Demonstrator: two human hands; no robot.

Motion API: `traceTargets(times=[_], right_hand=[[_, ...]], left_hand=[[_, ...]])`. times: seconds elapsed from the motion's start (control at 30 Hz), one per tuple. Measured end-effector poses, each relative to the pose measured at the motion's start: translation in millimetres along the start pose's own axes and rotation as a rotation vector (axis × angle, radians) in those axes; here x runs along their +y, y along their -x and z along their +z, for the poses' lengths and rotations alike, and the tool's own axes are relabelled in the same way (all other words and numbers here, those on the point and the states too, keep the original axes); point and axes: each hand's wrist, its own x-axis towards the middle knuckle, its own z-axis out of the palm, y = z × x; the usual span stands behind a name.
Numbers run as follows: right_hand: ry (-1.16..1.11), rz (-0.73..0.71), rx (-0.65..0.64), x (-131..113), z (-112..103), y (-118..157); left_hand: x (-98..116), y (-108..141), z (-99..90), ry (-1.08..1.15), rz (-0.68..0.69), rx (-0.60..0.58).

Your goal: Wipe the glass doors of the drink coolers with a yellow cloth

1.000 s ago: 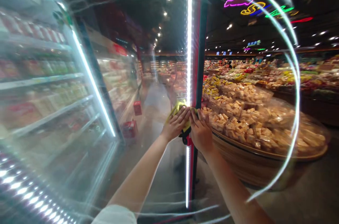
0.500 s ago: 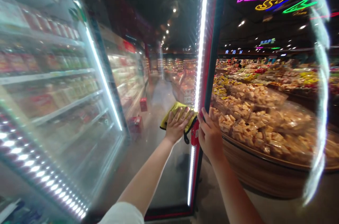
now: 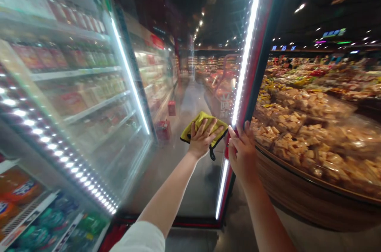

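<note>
My left hand (image 3: 203, 137) presses a yellow cloth (image 3: 195, 123) with black edging and a black loop against the glass of an open cooler door (image 3: 190, 180). Its fingers are spread over the cloth, and the palm side is hidden. Close by on the right, my right hand (image 3: 243, 151) grips the door's dark and red edge frame (image 3: 262, 45), fingertips against the red part near the cloth's corner. A bright light strip (image 3: 247, 45) runs along that side of the door. The right thumb is out of sight.
Left of the door are lit cooler shelves (image 3: 77, 73) with blurred bottles and packs, and orange bottles (image 3: 18, 186) low down. Bagged goods (image 3: 312, 137) fill a rounded wooden display stand (image 3: 312, 200) on the right. An aisle shows through the glass.
The view has turned left and down, so door and display sit further right and lower bottles appear. The left fingers are more spread, and the cloth is slightly further from the light strip.
</note>
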Motion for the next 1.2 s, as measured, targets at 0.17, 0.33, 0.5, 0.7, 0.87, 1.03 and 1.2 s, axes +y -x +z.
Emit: traceTargets(times=[0.17,0.33,0.5,0.7,0.87,1.03,1.2], right_hand=[[-0.009,-0.002,-0.024,-5,12,3],[-0.027,-0.04,-0.098,-12,34,10],[-0.034,-0.062,-0.198,-27,56,4],[-0.028,-0.022,-0.175,-37,61,7],[-0.013,-0.019,-0.175,-48,66,10],[-0.025,-0.018,-0.16,-64,80,5],[-0.04,0.008,-0.161,-79,87,11]], left_hand=[[-38,4,-25.4,-0.109,-0.157,0.087],[-34,55,-8.8,-0.184,-0.27,0.113],[-60,48,-20.0,-0.138,-0.095,0.04],[-105,74,-43.6,-0.117,-0.446,0.164],[-81,111,-16.6,-0.125,-0.411,0.055],[-101,90,-35.9,-0.114,-0.269,-0.014],[-132,115,-50.3,-0.107,-0.498,0.111]])
